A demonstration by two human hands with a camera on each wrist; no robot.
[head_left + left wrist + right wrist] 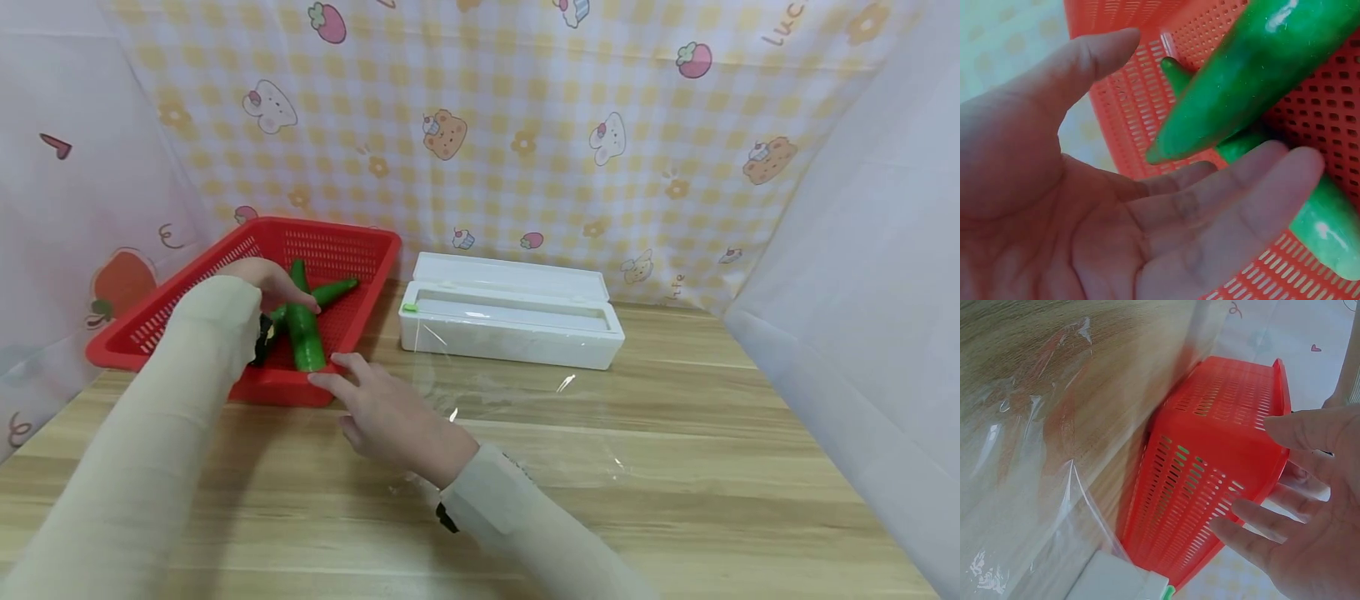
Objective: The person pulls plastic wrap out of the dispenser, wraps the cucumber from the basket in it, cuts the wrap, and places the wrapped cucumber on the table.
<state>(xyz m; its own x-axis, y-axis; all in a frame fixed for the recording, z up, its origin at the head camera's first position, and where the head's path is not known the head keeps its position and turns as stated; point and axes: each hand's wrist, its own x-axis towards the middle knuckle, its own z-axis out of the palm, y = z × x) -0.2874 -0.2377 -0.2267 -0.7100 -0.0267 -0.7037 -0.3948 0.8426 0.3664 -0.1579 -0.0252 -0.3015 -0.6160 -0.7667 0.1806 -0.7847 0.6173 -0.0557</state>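
Vegetables [305,337] in the basket [281,389], box [517,343] to its right, film [517,417] on the table [712,458] before the box

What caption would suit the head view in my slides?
Left grip over green vegetables in a red basket, right grip near its rim, clear film spread before a white box.

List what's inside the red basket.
At least two long green vegetables lie crossed in the red basket. In the head view, the left hand covers part of them; whatever lies directly underneath is hidden.
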